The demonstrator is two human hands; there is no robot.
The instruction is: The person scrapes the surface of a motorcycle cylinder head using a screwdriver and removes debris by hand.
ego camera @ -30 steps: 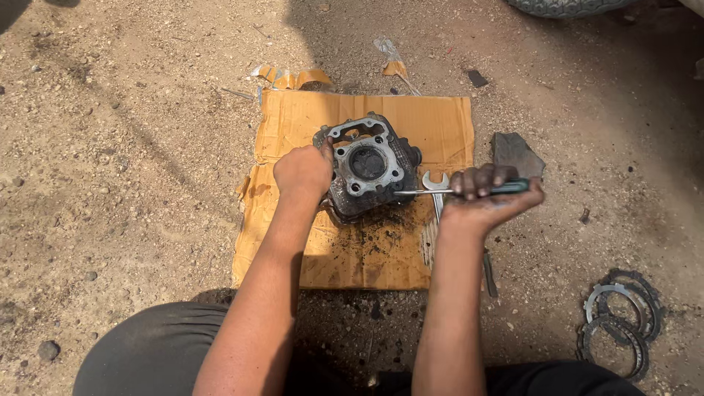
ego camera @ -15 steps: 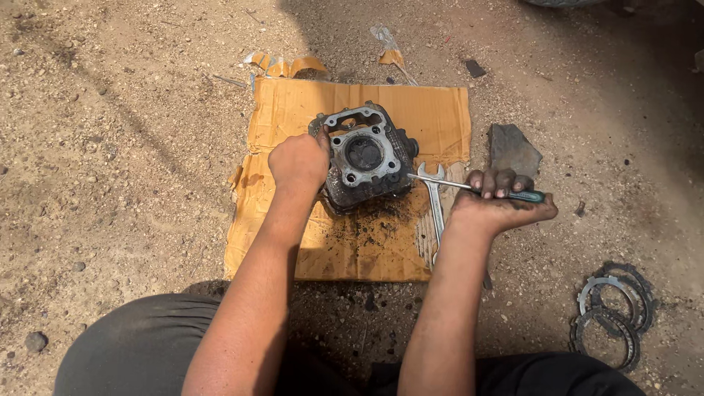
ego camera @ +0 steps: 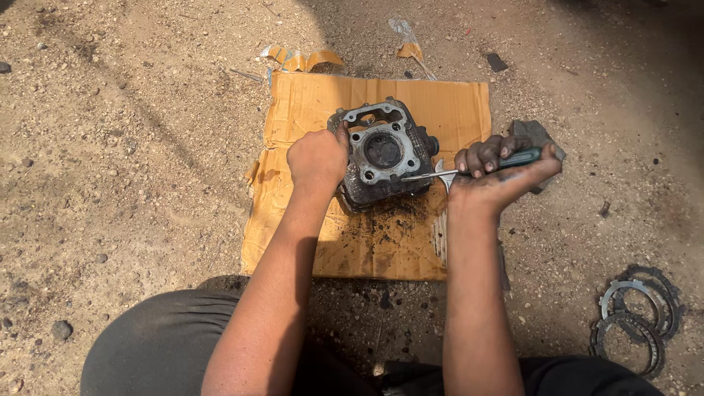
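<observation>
A dirty grey engine cylinder block (ego camera: 385,154) with a round bore stands on a sheet of orange cardboard (ego camera: 352,242) on the ground. My left hand (ego camera: 317,158) grips the block's left side. My right hand (ego camera: 499,172) is closed on a screwdriver with a dark green handle (ego camera: 522,156); its metal shaft reaches left and the tip touches the block's top face near its lower right corner. Black scrapings lie on the cardboard just below the block. A spanner (ego camera: 443,174) lies on the cardboard under my right hand, partly hidden.
A grey stone (ego camera: 535,136) sits right of the cardboard behind my right hand. Several ring-shaped clutch plates (ego camera: 634,319) lie on the dirt at the lower right. Torn cardboard scraps (ego camera: 301,59) lie beyond the sheet. My knees are at the bottom edge.
The screwdriver was drawn right off the block and has come back left, so its tip is on the block's top face again. My left hand stays on the block.
</observation>
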